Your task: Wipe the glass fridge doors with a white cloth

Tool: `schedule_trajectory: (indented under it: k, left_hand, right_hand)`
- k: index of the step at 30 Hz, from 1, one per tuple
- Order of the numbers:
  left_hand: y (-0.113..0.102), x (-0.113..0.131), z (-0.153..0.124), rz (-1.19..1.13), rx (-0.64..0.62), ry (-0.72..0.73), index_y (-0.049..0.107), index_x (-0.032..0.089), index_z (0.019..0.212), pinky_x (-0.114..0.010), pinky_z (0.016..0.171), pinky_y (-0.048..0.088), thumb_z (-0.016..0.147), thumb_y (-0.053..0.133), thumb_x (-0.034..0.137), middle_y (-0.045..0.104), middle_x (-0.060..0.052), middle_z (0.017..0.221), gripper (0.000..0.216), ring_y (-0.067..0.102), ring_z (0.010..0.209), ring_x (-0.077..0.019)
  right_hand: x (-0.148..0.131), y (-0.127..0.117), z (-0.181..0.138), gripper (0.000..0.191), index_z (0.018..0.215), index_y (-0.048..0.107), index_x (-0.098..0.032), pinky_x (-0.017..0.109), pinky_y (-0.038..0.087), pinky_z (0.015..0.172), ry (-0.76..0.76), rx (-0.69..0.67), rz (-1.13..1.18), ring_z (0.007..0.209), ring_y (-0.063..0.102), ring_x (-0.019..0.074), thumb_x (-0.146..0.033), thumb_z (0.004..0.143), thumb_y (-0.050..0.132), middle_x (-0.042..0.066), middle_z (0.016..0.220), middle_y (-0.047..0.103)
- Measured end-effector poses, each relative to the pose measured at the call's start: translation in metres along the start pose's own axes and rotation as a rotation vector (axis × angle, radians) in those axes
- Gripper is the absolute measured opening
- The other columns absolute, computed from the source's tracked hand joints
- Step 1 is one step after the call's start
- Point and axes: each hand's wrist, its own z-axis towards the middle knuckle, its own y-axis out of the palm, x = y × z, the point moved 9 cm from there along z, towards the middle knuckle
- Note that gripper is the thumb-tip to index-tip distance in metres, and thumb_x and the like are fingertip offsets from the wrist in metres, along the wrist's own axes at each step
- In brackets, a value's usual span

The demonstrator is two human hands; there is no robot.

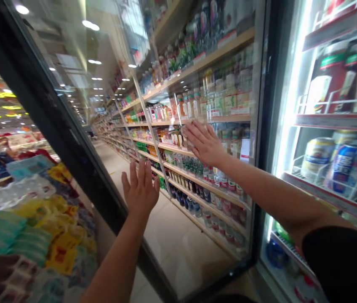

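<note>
A dark-framed glass door [85, 141] of a lit drinks fridge stands open, swung out in front of me. My right hand [205, 144] is stretched across its pane, fingers extended, palm toward the glass. It looks to be touching the pane, with nothing plainly held. My left hand [140, 187] is raised lower down, near the frame's left side. Its fingers are spread and point upward, and it holds nothing. Whether the left palm presses on the glass or stays slightly apart I cannot tell. Shelves of bottles [194, 101] show in the pane, seen through it or reflected.
On the right, the fridge has wire-fronted shelves with dark red bottles [333, 78] and cans [344, 166]. At the left, bagged goods [61, 252] in yellow and green packs lie piled beside the door. A pale tiled floor [166, 235] shows through the pane.
</note>
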Motion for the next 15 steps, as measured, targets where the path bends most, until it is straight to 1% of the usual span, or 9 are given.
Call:
schedule_trajectory:
  k: [3, 5, 7, 9, 10, 11, 12, 13, 15]
  left_hand:
    - [0.000, -0.001, -0.001, 0.004, 0.005, -0.001, 0.018, 0.024, 0.159, -0.056, 0.125, 0.012, 0.098, 0.048, 0.038, 0.033, -0.013, 0.159, 0.070, 0.017, 0.153, -0.0300]
    - [0.000, -0.001, -0.002, 0.008, 0.008, 0.000, 0.017, 0.023, 0.159, -0.055, 0.125, 0.012, 0.098, 0.049, 0.038, 0.033, -0.013, 0.159, 0.071, 0.017, 0.153, -0.0295]
    - [0.001, 0.000, -0.002, 0.006, 0.002, 0.001, 0.016, 0.023, 0.160, -0.055, 0.125, 0.011, 0.098, 0.049, 0.038, 0.033, -0.014, 0.159, 0.072, 0.015, 0.153, -0.0292]
    - [0.002, 0.000, -0.002, -0.006, -0.010, -0.002, 0.016, 0.023, 0.160, -0.056, 0.125, 0.010, 0.098, 0.048, 0.039, 0.032, -0.014, 0.159, 0.071, 0.015, 0.153, -0.0295]
    - [0.003, -0.001, -0.001, -0.016, -0.014, -0.006, 0.017, 0.022, 0.160, -0.057, 0.125, 0.010, 0.098, 0.048, 0.039, 0.032, -0.014, 0.159, 0.071, 0.015, 0.153, -0.0299]
    - [0.003, -0.001, -0.001, -0.026, -0.017, -0.010, 0.018, 0.022, 0.159, -0.057, 0.125, 0.010, 0.098, 0.047, 0.040, 0.032, -0.015, 0.159, 0.070, 0.015, 0.153, -0.0302]
    - [0.004, -0.002, -0.001, -0.036, -0.020, -0.016, 0.020, 0.021, 0.159, -0.057, 0.125, 0.010, 0.099, 0.047, 0.040, 0.032, -0.015, 0.159, 0.069, 0.015, 0.153, -0.0303]
    - [0.005, -0.003, -0.001, -0.045, -0.022, -0.022, 0.022, 0.021, 0.159, -0.057, 0.125, 0.010, 0.099, 0.047, 0.040, 0.033, -0.015, 0.159, 0.068, 0.015, 0.153, -0.0303]
    - [0.007, -0.004, -0.002, -0.053, -0.027, -0.031, 0.026, 0.020, 0.158, -0.057, 0.125, 0.009, 0.098, 0.047, 0.041, 0.034, -0.015, 0.158, 0.066, 0.015, 0.153, -0.0301]
  right_hand:
    - [0.018, -0.015, 0.024, 0.060, 0.161, 0.013, -0.024, 0.056, 0.012, 0.128, 0.166, 0.130, 0.008, 0.157, 0.012, 0.0261, -0.035, 0.104, 0.030, 0.004, 0.167, 0.024]
    - [0.015, -0.014, 0.027, 0.061, 0.162, 0.010, -0.023, 0.057, 0.011, 0.128, 0.206, 0.158, 0.008, 0.157, 0.008, 0.0267, -0.035, 0.104, 0.028, 0.005, 0.168, 0.022]
    - [-0.008, -0.003, 0.021, 0.061, 0.161, 0.012, -0.026, 0.055, 0.010, 0.129, 0.097, 0.090, -0.002, 0.157, 0.009, 0.0245, -0.034, 0.104, 0.031, 0.003, 0.167, 0.025]
    - [-0.035, 0.008, 0.009, 0.061, 0.161, 0.015, -0.029, 0.050, 0.010, 0.130, -0.093, -0.021, -0.004, 0.157, 0.012, 0.0215, -0.033, 0.103, 0.035, 0.000, 0.166, 0.027]
    - [-0.044, 0.011, 0.006, 0.062, 0.160, 0.015, -0.031, 0.048, 0.010, 0.131, -0.171, -0.065, 0.001, 0.157, 0.014, 0.0205, -0.033, 0.103, 0.037, -0.002, 0.166, 0.028]
    - [-0.048, 0.012, 0.006, 0.062, 0.160, 0.016, -0.031, 0.048, 0.010, 0.131, -0.212, -0.089, 0.008, 0.156, 0.015, 0.0200, -0.033, 0.102, 0.038, -0.003, 0.166, 0.028]
    - [-0.046, 0.010, 0.010, 0.062, 0.160, 0.016, -0.031, 0.047, 0.009, 0.131, -0.208, -0.089, 0.012, 0.156, 0.015, 0.0202, -0.033, 0.102, 0.037, -0.003, 0.167, 0.027]
    - [-0.039, 0.005, 0.018, 0.061, 0.160, 0.016, -0.030, 0.048, 0.009, 0.130, -0.164, -0.064, 0.016, 0.156, 0.015, 0.0211, -0.033, 0.103, 0.036, -0.002, 0.167, 0.026]
    - [-0.020, -0.004, 0.037, 0.061, 0.161, 0.013, -0.026, 0.053, 0.007, 0.129, -0.011, 0.032, 0.024, 0.157, 0.012, 0.0240, -0.033, 0.104, 0.033, 0.001, 0.168, 0.024]
